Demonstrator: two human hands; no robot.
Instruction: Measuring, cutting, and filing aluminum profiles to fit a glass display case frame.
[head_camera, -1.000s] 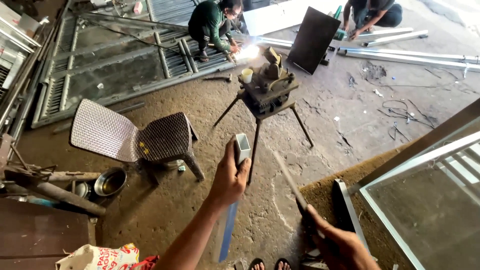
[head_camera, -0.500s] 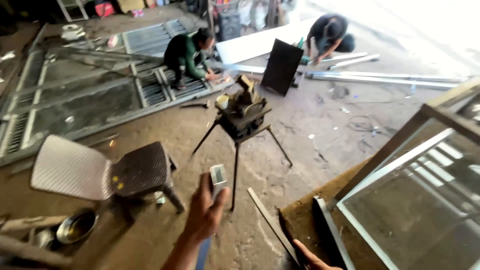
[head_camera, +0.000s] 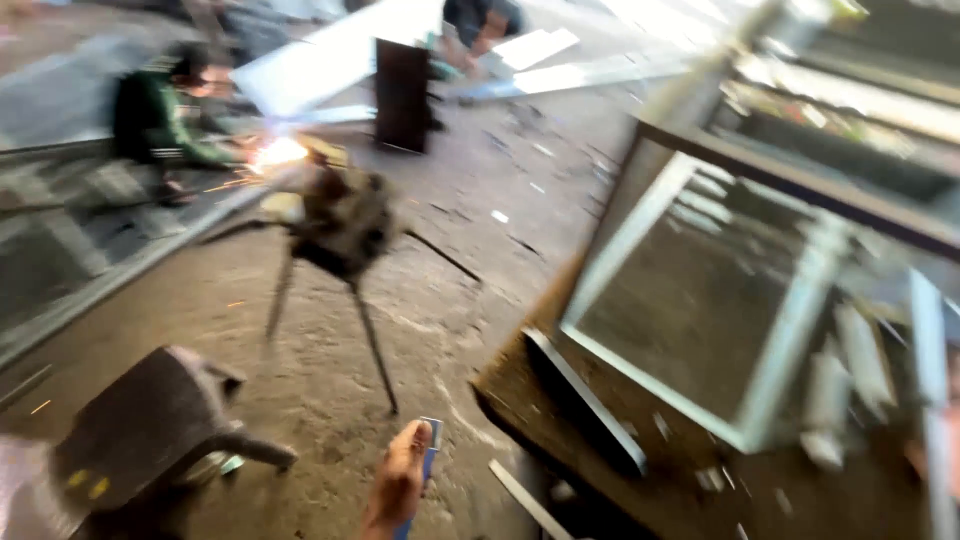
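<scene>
The picture was blurry. The left hand (head_camera: 397, 487) was low in the middle of the view, and its fingers were closed around a thin blue and grey metal bar (head_camera: 428, 450). The bar stuck up past the fingers, above the dusty concrete floor (head_camera: 470, 260). The right hand could not be seen for sure, so its grip could not be told. Just to the left of the left hand stood a dark woven plastic chair (head_camera: 150, 425). Beyond the hand stood a dark machine on three thin metal legs (head_camera: 345, 235). To the right, a grey metal window frame (head_camera: 700, 300) lay on a brown board (head_camera: 560, 400). Far back, a person in a green top (head_camera: 165, 120) crouched by bright sparks (head_camera: 278, 152).
</scene>
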